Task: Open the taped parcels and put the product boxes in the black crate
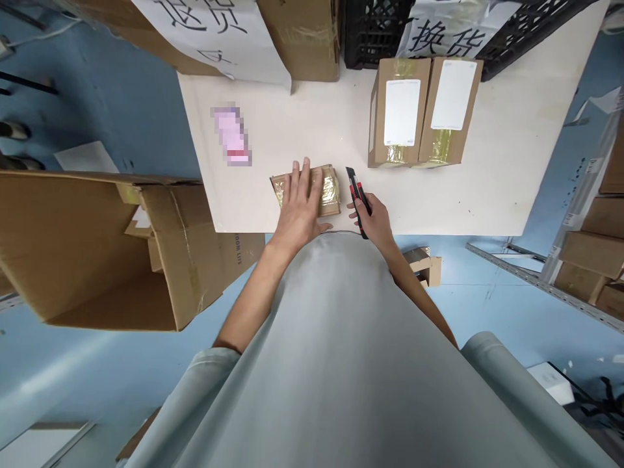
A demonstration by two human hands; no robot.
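Note:
Under my left hand (302,208) lies a small flat cardboard package (330,188) wrapped with shiny yellowish tape. The hand rests on top of it with the fingers stretched out, covering its middle. My right hand (375,221) is closed around a black and red box cutter (359,198), its tip pointing away from me. The cutter is just right of the package and apart from it. Two brown cardboard boxes (402,156) with white labels and tape stand side by side farther right on the white table (302,130).
A blurred pink item (231,136) lies at the table's left. Along the back are a large carton (312,45) with a handwritten sheet and a black plastic crate (373,32). On my left stands a big open carton (88,247); shelving with boxes (592,253) is at right.

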